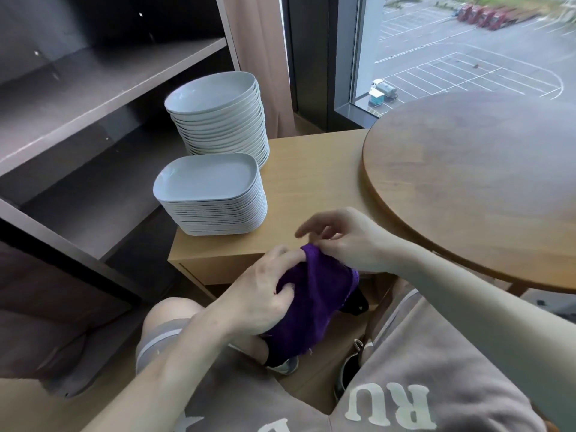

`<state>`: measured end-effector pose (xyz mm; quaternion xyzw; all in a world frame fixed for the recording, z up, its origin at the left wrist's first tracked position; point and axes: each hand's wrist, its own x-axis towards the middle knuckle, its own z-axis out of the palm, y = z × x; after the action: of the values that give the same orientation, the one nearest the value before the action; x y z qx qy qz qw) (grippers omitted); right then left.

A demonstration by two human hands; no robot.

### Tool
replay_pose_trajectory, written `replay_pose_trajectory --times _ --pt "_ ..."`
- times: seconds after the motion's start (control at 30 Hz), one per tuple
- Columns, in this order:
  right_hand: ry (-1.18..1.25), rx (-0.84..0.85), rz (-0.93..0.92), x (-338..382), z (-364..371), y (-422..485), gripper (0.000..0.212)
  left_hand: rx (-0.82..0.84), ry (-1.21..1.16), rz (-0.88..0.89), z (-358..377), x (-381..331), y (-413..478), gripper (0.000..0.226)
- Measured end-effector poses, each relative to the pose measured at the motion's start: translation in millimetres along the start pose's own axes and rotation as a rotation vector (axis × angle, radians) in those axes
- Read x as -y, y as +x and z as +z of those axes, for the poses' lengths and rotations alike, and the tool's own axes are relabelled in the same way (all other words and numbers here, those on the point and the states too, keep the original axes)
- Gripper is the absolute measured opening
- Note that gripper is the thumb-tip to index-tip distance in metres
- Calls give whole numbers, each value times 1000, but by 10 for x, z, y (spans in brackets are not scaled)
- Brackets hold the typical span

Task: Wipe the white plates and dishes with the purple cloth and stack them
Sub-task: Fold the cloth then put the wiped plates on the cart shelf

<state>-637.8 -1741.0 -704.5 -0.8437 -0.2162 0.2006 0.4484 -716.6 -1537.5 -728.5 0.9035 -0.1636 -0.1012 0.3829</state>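
Loosely crumpled, deep purple cloth (pixel 316 294)

Just below the middle of the view, the left hand (pixel 261 294) grips the bunched purple cloth (pixel 314 300), while the right hand (pixel 346 241) pinches its top edge from 1 o'clock of it. Two stacks of white dishes stand on a low wooden cabinet (pixel 305 182) toward 11 o'clock, the near stack (pixel 215 201) just in front of the taller far stack (pixel 224 120). A round table (pixel 483 182) fills 3 o'clock, grey shelves (pixel 93 82) 10 o'clock, and a window (pixel 467 48) 1 o'clock.
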Motion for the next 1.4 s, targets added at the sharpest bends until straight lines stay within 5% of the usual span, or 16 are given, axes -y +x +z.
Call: replay_pose_trajectory --times 0.1,0.23,0.3,0.4,0.5,0.73,0.87,1.03,1.2,1.3,1.4 --pt "-37 -6 7 -47 -111 12 27 -42 10 -1 -52 75 19 54" --pt "-27 164 42 -60 -76 17 60 -22 43 11 -90 113 36 46" --pt "-145 210 -1 -100 4 16 43 -19 73 9 -91 134 38 41" --pt "-241 46 3 -175 -68 43 14 -114 54 -24 -144 170 37 52" --pt "-277 -49 44 -245 -321 75 19 -257 41 -95 -246 239 63 56" --pt "-532 361 235 -211 -405 22 25 -292 -34 -127 -268 173 101 55" --pt "-251 191 64 -57 -79 -4 60 -286 -112 -3 -233 -30 157 57" --pt "-105 125 -85 98 43 -18 9 -380 -153 -19 -269 -132 186 43" --pt "229 -3 -105 112 -225 -66 17 -49 -245 -202 -319 -8 130 24" --pt "572 -122 -121 86 -379 -13 18 -79 -511 -187 -334 31 93 25" --pt "619 -206 -107 41 -493 51 20 -151 -784 -159 -467 -96 185 40"
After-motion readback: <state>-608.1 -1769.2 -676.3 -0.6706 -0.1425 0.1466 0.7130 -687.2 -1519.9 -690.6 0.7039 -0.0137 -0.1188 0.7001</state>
